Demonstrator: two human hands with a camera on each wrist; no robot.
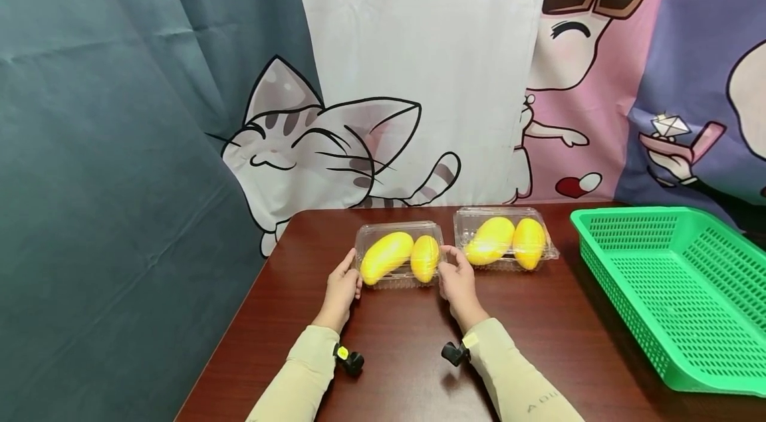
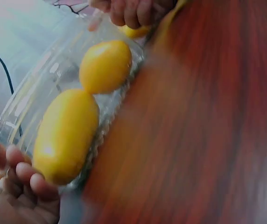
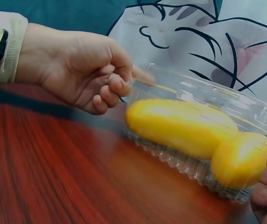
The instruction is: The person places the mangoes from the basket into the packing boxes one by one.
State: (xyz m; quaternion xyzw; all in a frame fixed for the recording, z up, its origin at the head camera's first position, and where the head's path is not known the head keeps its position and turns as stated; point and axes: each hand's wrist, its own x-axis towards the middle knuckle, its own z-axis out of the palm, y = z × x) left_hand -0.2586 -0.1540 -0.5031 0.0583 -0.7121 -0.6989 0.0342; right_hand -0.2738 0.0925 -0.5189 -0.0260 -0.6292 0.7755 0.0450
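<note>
A clear plastic clamshell box [image 1: 397, 282] sits toward the far side of the table, with two yellow mangoes inside: a longer mango [image 1: 386, 257] on the left and a shorter mango [image 1: 425, 258] on the right. My left hand [image 1: 342, 289] grips the box's left end, fingers curled at its edge. At the opposite end my right hand [image 1: 459, 285] holds it the same way. In the right wrist view the box's ribbed base [image 3: 171, 163] shows close over the tabletop, slightly tilted in that view.
A second clear box [image 1: 462, 219] with two mangoes stands just right of the first, near the back edge. A green plastic basket [image 1: 622, 306] occupies the right side of the brown table [image 1: 407, 362]. A printed curtain [image 1: 431, 43] hangs behind.
</note>
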